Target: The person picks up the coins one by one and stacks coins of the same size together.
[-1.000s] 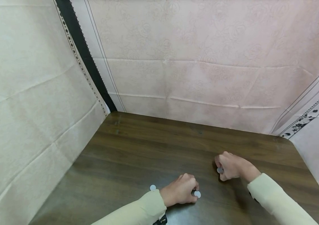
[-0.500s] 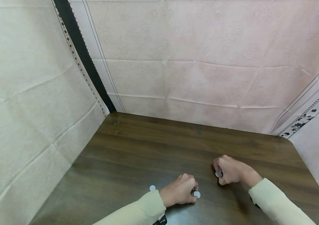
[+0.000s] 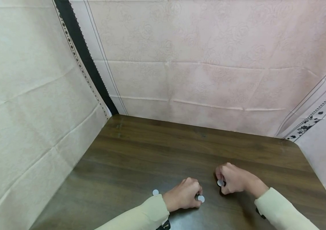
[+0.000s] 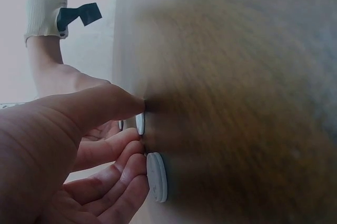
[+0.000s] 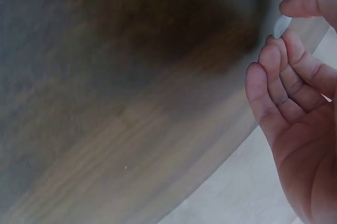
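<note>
Between the thumb and index finger of my left hand [image 3: 181, 195] is a white disc [image 3: 201, 198], pinched at the table surface. In the left wrist view this disc [image 4: 140, 123] shows edge-on between thumb and fingertip. My right hand [image 3: 233, 179], farther right and a little farther away, pinches another white disc [image 3: 220, 183]; the right wrist view shows that disc [image 5: 281, 26] at the fingertips. A third white disc [image 3: 155, 192] lies on the table beside my left sleeve cuff. Near the left fingers, a disc [image 4: 157, 176] with a layered edge appears in the left wrist view.
The dark wood-grain table [image 3: 140, 153] has rounded far corners. Pale patterned cloth [image 3: 203, 76] hangs behind it, with more cloth at both sides. A black strip [image 3: 88, 57] runs down the far left corner. A black band [image 3: 166, 225] sits at my left wrist.
My right hand has moved toward me and slightly left, bringing its white disc closer to the left hand. The left hand and the disc by the cuff stay nearly in place.
</note>
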`<state>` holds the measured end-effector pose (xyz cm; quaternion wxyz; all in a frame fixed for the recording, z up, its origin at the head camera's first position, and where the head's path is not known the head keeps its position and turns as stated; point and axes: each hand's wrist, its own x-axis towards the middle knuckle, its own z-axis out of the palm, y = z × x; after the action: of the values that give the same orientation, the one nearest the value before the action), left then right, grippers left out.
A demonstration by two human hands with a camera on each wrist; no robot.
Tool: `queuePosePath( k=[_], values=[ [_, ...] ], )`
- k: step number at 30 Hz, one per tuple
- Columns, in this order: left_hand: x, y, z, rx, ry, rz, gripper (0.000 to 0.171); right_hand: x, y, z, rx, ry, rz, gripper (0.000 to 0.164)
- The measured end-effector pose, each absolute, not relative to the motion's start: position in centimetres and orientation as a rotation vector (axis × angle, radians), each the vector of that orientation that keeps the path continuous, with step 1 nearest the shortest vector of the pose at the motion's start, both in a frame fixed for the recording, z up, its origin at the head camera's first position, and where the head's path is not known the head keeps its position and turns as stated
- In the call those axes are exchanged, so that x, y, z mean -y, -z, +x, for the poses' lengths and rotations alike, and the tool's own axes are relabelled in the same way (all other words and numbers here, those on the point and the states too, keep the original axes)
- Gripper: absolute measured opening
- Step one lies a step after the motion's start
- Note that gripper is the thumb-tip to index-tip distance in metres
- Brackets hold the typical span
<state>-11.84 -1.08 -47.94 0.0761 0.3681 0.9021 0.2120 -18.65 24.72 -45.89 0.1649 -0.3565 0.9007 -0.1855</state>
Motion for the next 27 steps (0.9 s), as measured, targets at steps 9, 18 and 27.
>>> queuePosePath(
  k=[9,18,27],
  values=[
    [1.1,48.0,-11.8,-2.72,-0.626,1.112,0.009,-23.7,46.0,-17.6,-2.557,0.549,-1.062,0.024],
    [1.1,48.0,-11.8,-2.728,-0.626,1.136,0.008,-22.4,46.1,-16.2,-2.547,0.568,-1.113,0.024],
    [1.3,47.9,-11.8,-2.717,-0.642,1.153,0.006,-21.1,46.5,-14.8,-2.58,0.624,-1.189,0.024]
  ],
)
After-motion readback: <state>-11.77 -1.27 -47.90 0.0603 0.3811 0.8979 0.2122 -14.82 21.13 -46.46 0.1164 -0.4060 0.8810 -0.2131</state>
